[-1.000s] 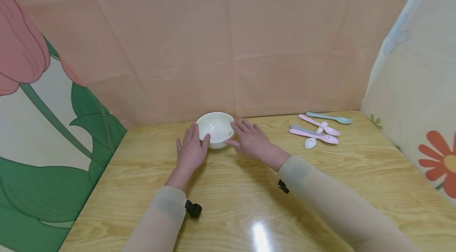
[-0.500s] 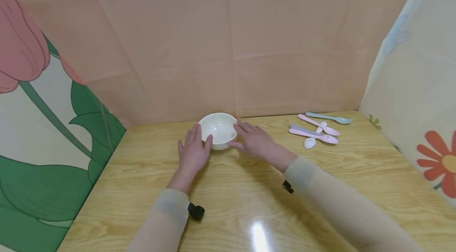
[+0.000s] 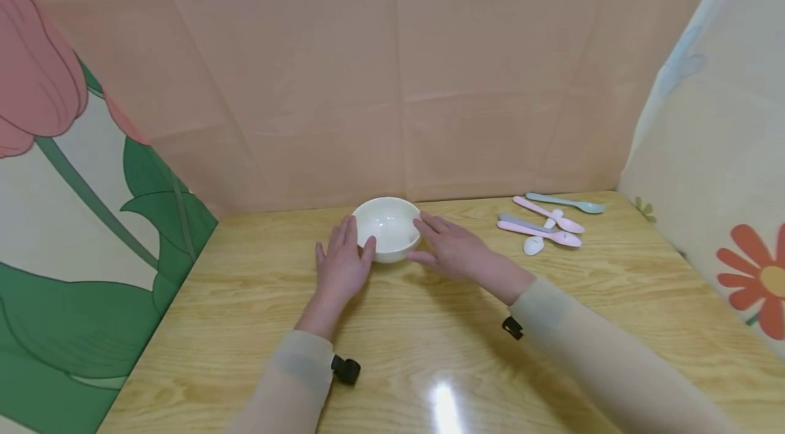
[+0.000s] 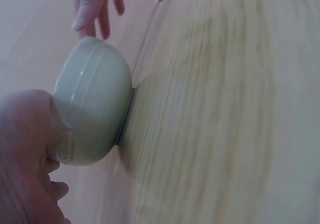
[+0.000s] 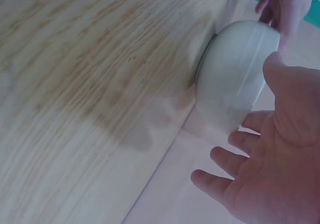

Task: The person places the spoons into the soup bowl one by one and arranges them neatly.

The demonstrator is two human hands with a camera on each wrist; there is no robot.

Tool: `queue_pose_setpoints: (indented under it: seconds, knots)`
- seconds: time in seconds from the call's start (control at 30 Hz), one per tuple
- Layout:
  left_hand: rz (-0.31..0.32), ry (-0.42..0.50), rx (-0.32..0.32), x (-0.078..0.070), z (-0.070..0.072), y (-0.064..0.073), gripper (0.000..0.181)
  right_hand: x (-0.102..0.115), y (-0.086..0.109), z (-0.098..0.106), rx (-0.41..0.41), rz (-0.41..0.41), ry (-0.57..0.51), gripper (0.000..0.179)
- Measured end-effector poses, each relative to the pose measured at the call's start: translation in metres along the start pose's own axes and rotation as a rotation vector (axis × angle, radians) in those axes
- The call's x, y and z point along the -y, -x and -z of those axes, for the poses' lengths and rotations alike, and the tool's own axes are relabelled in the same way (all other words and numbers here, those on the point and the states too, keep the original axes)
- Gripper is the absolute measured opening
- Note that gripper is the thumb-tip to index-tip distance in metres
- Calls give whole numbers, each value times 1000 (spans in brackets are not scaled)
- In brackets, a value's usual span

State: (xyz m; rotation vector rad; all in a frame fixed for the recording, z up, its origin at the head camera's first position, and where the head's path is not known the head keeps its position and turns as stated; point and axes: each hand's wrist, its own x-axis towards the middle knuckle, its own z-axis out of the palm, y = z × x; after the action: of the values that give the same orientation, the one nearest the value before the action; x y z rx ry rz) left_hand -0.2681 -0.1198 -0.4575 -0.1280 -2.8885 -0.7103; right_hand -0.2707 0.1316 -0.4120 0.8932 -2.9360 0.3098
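A white bowl [image 3: 388,226] stands upright on the wooden table near the back wall. Against its left side lie the fairly straight fingers of my left hand [image 3: 343,257], with the thumb at the near rim. On the other side, my right hand [image 3: 454,250] is spread, its fingertips at the bowl's right edge. Seen from the left wrist, the bowl [image 4: 95,99] has its base on the tabletop. The right wrist view shows the thumb and fingers of my right hand [image 5: 285,154] apart beside the bowl [image 5: 235,74]; firm contact there is hard to judge.
Several spoons lie in a loose pile at the back right: a pale blue one [image 3: 567,202], pink ones [image 3: 548,214] and a white one [image 3: 533,246]. A pink cloth wall [image 3: 392,80] closes off the table's [image 3: 405,338] back edge; patterned sheets flank both sides.
The bowl has slid to the right and slightly nearer along the table. Both hands have moved right with it, staying at its two sides. The spoons lie as before.
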Motion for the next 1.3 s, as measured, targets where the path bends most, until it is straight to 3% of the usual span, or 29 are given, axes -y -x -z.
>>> queue_pose_setpoints:
  seconds: [0.43, 0.97, 1.3]
  knots:
    - [-25, 9, 16, -11, -5, 5, 76, -5, 24, 7, 31, -24, -38, 78]
    - [-82, 38, 34, -21, -12, 12, 75, -14, 57, 7, -3, -22, -60, 77]
    - [-111, 56, 74, -31, -16, 17, 75, -19, 78, 7, -71, 25, -75, 75]
